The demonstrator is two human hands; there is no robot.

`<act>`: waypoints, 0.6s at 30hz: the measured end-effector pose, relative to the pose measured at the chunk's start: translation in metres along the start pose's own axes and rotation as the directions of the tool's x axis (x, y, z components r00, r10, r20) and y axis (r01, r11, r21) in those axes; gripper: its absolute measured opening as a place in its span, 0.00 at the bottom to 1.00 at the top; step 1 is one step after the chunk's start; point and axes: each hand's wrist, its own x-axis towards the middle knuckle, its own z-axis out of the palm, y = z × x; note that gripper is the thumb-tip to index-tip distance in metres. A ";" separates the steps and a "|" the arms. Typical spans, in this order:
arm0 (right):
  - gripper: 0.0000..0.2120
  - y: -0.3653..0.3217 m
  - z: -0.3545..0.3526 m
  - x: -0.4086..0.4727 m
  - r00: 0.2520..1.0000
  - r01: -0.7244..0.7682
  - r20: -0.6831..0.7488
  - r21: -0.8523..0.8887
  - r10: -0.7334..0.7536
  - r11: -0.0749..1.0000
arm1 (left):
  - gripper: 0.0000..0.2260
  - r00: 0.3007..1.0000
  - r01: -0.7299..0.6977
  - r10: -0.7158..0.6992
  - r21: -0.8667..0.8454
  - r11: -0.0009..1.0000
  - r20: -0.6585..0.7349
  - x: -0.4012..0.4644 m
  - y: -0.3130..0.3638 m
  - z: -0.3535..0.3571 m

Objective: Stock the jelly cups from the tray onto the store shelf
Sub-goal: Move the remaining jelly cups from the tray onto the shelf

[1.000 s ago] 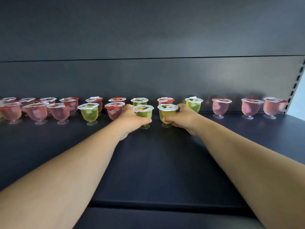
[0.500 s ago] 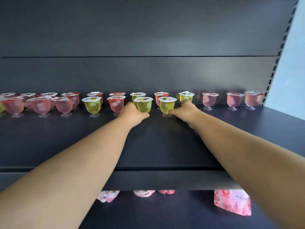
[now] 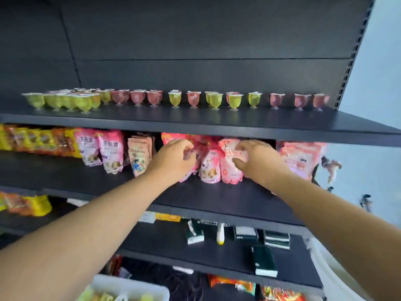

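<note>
Both hands have dropped away from the two green jelly cups they were setting down half a second ago, and the view has swung downward. Now the left hand [image 3: 173, 158] and the right hand [image 3: 258, 158] hang empty in front of the pink snack pouches [image 3: 209, 168] on the second shelf, fingers loosely curled around nothing.

Those green jelly cups [image 3: 225, 101] stand upright on the top shelf [image 3: 195, 120], toward 12 o'clock from the hands, in a row with pink jelly cups [image 3: 299, 101] off at 1 o'clock. A white tray [image 3: 156, 288] with more stock sits at 6 o'clock, near the bottom edge, blurred.

Each cup looks light, a thin clear plastic goblet on a narrow foot under a peel lid, so likely tippy and easy to dent. Pinching the bowl at its sides, below the lid rim, seems safest.
</note>
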 end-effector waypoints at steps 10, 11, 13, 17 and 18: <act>0.17 -0.073 0.043 -0.156 0.949 0.035 0.315 -0.041 -0.020 0.999 | 0.14 0.951 0.110 -0.168 0.223 0.969 0.260 -0.183 -0.049 -0.046; 0.17 -0.082 0.047 -0.166 0.942 0.040 0.334 -0.052 -0.021 0.998 | 0.14 0.945 0.124 -0.187 0.236 0.964 0.267 -0.196 -0.058 -0.052; 0.18 -0.100 0.056 -0.181 0.930 0.056 0.368 -0.068 -0.027 0.996 | 0.14 0.933 0.151 -0.224 0.257 0.955 0.282 -0.218 -0.076 -0.062; 0.19 -0.142 0.074 -0.199 0.921 0.041 0.389 -0.033 -0.025 0.999 | 0.14 0.917 0.179 -0.260 0.270 0.946 0.302 -0.251 -0.113 -0.084; 0.19 -0.156 0.080 -0.203 0.919 0.031 0.395 -0.029 -0.017 0.999 | 0.14 0.915 0.186 -0.265 0.263 0.947 0.305 -0.259 -0.125 -0.092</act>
